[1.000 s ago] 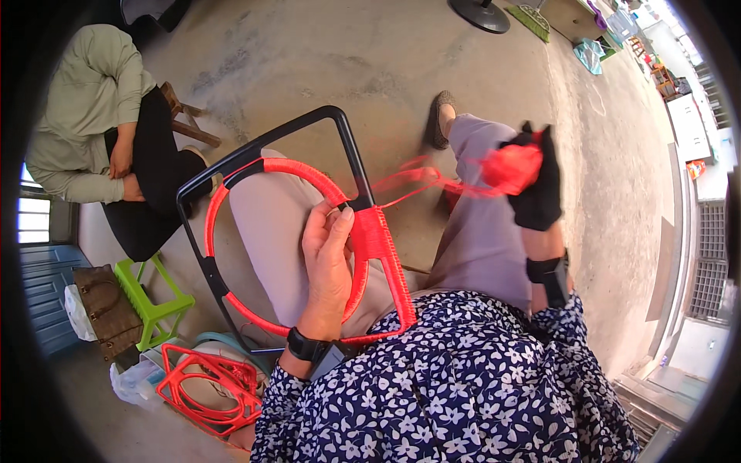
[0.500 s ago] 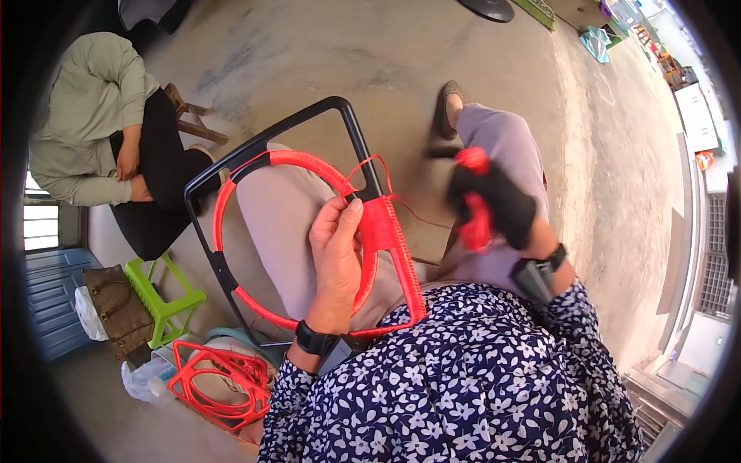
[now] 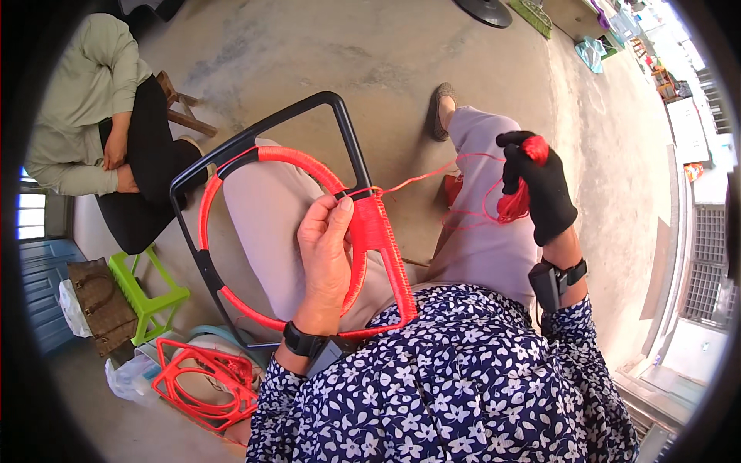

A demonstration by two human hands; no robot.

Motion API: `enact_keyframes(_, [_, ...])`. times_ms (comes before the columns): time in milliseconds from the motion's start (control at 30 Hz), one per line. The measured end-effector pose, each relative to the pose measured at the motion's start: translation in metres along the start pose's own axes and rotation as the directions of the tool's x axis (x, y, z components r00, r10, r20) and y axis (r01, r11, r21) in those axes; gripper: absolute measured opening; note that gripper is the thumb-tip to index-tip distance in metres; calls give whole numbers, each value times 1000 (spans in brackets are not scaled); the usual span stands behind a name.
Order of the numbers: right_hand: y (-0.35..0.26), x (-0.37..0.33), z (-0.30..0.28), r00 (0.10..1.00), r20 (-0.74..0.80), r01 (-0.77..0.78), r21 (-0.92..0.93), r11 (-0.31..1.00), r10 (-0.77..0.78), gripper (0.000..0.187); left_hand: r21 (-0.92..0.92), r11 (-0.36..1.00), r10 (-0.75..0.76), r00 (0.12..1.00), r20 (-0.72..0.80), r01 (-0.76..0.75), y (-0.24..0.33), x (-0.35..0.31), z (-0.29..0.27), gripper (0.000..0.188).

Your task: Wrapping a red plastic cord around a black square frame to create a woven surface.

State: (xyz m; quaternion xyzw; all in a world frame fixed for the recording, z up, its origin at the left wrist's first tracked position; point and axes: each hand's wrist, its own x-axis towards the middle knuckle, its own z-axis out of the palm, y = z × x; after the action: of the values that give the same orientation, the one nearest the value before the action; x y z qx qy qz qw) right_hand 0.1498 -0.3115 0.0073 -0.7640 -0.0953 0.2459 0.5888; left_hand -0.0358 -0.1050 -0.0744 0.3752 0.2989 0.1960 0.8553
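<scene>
Across my lap rests a black frame (image 3: 266, 122) with a ring inside it, much of the ring and one side wrapped in red cord (image 3: 373, 225). My bare left hand (image 3: 326, 245) pinches the frame where the ring meets its side bar, thumb uppermost. In a black glove, my right hand (image 3: 542, 184) is closed round a bundle of red cord (image 3: 513, 202) over my right thigh. Loops of the bundle hang below the fingers. A strand runs from it leftward to the frame, near my left fingertips.
A person (image 3: 93, 116) sits at the far left near a wooden stool (image 3: 184, 112). Beside my left side stand a green plastic stool (image 3: 150, 293), a brown handbag (image 3: 100, 301) and a red cord-wrapped frame (image 3: 204, 386). A black round base (image 3: 486, 11) and a broom (image 3: 532, 17) lie ahead.
My right hand has moved right and slightly up with the cord bundle, away from the frame. The loop by my left fingers has drawn down, and the strand now stretches across to the right.
</scene>
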Motion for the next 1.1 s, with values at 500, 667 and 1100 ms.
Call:
enact_keyframes(500, [10,-4,83,904,428,-122,297,947,-18,21,26,996,-88,988,127,85,8,-5,7,19])
enact_keyframes(667, [-5,2,102,894,447,-199,454,868,-28,19,81,981,-187,968,168,176,6,-3,9,21])
enact_keyframes(1100, [15,12,27,969,197,108,213,971,-151,40,-214,968,-122,991,55,131,-1,3,-1,12])
